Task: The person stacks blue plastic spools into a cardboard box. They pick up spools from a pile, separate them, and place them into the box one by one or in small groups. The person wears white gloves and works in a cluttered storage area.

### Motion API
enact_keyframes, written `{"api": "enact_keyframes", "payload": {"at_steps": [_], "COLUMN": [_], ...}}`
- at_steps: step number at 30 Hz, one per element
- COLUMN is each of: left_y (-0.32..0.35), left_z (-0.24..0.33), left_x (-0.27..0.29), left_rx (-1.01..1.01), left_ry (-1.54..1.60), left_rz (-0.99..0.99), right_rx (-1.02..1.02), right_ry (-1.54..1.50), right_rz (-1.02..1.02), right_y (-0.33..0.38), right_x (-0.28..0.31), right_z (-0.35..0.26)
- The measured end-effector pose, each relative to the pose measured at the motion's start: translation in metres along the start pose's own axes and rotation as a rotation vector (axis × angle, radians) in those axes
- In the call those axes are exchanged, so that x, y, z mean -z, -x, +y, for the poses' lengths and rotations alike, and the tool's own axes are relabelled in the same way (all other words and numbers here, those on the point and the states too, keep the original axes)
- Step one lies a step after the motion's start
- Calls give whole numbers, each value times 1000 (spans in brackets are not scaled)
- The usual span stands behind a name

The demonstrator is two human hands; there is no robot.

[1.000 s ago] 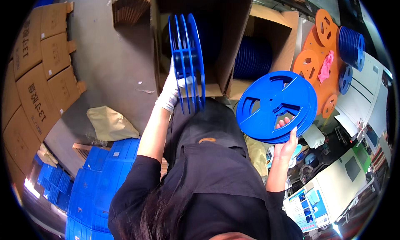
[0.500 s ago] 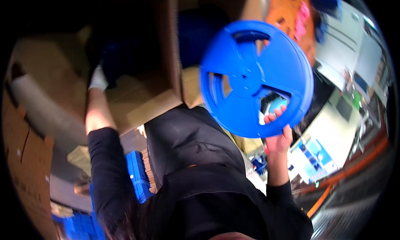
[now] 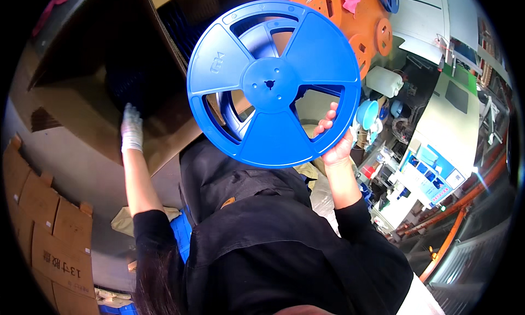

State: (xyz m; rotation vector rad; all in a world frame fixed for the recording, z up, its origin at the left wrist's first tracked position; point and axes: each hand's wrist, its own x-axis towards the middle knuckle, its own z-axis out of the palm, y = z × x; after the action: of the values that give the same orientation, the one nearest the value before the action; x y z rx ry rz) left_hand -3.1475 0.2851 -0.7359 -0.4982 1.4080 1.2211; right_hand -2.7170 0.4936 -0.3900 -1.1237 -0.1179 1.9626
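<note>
My right hand (image 3: 338,142) grips a big blue plastic reel (image 3: 270,118) by the rim at its lower right. Some of its fingers come through one of the reel's openings. The flange with its three wide spokes and small centre hole faces up, and a second flange shows behind through the gaps. My left hand (image 3: 132,130), in a pale glove, has its fingers stretched out over the inside of a cardboard box (image 3: 169,151). Dark blue reels (image 3: 126,88) stand in shadow in that box, close to the fingertips. Whether they touch is too dark to tell.
More dark blue reels (image 3: 178,27) fill a neighbouring compartment beyond the cardboard wall. Orange reels (image 3: 359,52) lie at the far right. A pale worktable (image 3: 445,120) with equipment stands on the right. Stacked cardboard cartons (image 3: 60,255) line the lower left.
The blue reel has moved left and now faces me more squarely, still in my right hand. My left hand has drawn back slightly toward me, and its fingers now show.
</note>
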Motion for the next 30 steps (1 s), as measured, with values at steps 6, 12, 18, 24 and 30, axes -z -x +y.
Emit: {"api": "enact_keyframes", "payload": {"at_steps": [6, 12, 18, 24, 30], "left_y": [131, 192, 246, 310, 336], "left_z": [-3, 15, 60, 61, 31], "left_x": [-51, -69, -103, -161, -223], "left_rx": [-98, -347, -703, -1172, -621], "left_ry": [-30, -43, -149, -535, -491], "left_rz": [-107, -148, -196, -84, -368], "right_rx": [-46, -40, -8, 92, 181], "right_ry": [-235, -325, -405, -218, 417], "right_rz": [-173, -296, -365, -403, -436], "right_y": [12, 6, 23, 37, 95], "right_x": [5, -1, -18, -9, -88], "right_z": [8, 13, 23, 33, 85]}}
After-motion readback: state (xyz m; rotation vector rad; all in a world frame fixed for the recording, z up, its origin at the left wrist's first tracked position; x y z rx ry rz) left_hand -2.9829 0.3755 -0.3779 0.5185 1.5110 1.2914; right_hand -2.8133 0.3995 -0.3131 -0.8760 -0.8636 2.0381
